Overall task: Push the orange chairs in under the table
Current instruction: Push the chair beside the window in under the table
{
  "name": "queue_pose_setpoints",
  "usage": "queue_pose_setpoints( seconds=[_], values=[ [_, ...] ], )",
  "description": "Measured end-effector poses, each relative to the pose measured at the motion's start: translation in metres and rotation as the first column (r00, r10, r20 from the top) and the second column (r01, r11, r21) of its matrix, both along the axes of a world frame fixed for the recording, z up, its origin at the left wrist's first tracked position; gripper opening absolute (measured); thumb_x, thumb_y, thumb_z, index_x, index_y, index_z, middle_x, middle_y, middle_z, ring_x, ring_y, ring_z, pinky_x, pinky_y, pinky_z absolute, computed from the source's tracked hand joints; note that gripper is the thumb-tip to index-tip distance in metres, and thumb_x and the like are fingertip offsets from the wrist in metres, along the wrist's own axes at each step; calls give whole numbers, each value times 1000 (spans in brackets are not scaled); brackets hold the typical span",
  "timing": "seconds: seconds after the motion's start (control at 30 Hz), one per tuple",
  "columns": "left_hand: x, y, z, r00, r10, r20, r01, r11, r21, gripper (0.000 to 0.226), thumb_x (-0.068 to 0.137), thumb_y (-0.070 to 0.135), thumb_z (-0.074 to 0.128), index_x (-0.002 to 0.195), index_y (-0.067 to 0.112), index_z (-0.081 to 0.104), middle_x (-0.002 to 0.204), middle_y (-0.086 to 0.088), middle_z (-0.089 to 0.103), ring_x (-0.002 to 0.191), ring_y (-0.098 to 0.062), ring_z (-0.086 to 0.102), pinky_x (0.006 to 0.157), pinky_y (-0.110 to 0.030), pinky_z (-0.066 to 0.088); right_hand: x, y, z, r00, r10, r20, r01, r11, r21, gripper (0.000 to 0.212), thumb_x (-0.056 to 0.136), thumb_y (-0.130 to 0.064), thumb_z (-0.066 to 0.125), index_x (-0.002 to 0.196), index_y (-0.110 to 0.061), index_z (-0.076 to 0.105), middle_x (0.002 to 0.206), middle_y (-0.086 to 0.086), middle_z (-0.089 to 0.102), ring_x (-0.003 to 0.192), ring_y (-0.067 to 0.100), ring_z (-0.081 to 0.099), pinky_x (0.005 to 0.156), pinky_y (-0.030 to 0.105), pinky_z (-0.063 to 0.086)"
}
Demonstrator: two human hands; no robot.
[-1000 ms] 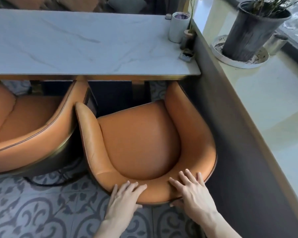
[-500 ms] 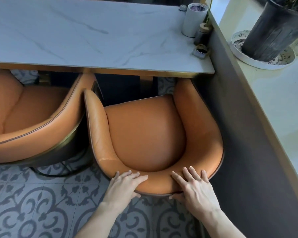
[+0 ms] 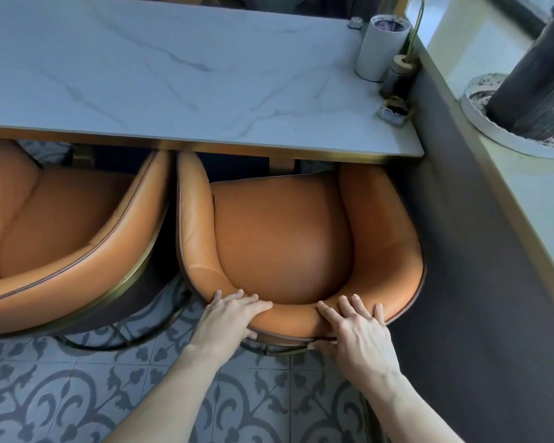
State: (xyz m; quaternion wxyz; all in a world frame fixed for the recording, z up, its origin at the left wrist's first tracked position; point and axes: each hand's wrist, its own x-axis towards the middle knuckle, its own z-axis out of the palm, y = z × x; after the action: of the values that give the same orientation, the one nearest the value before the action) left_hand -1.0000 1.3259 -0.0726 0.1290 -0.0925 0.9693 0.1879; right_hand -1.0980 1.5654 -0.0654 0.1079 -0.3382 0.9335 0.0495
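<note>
Orange leather tub chair [image 3: 282, 231] sits centre frame, front tucked under the white marble table [image 3: 173, 75]; left hand [image 3: 227, 318] and right hand [image 3: 355, 330] clasp its backrest rim (thumbs underneath).

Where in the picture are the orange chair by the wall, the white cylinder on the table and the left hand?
orange chair by the wall [image 3: 282, 238]: head view, seat cushion.
white cylinder [image 3: 378, 49]: head view, side wall.
left hand [image 3: 229, 318]: head view, back of the hand.
</note>
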Motion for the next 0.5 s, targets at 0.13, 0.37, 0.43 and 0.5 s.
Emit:
queue_pose_setpoints(
  seconds=[0.13,0.37,0.43,0.5],
  values=[
    [-4,-7,0,999,-34,20,34,999,9,72,87,14,70,145,42,39,153,6,40,144,-21,27,119,-52,9,-3,-2,-4,1000,3,10,-3,1000,6,77,72,-65,81,136,-25,64,123,16,67,122,43,58,93,68,48],
    [-3,-4,3,999,-48,22,47,999,24,67,88,19,70,144,37,39,152,3,42,144,-23,27,119,-55,9,-1,-4,-3,1000,-24,21,24,1000,3,77,73,-70,75,136,-27,63,126,15,67,126,42,57,97,69,46],
    [-4,2,5,999,-19,28,19,1000,13,64,88,23,70,142,37,38,150,3,43,143,-23,25,119,-55,8,-2,-4,-1,999,-12,35,12,1000,-8,76,75,-74,70,137,-30,62,125,11,67,127,40,57,99,66,45],
    [-5,10,9,998,-3,56,3,1000,4,66,87,37,69,143,38,33,150,3,40,143,-24,22,120,-55,7,-6,-4,3,1000,8,29,-7,1000,-16,80,73,-84,61,136,-35,59,122,4,66,128,34,56,100,60,43]
  ],
)
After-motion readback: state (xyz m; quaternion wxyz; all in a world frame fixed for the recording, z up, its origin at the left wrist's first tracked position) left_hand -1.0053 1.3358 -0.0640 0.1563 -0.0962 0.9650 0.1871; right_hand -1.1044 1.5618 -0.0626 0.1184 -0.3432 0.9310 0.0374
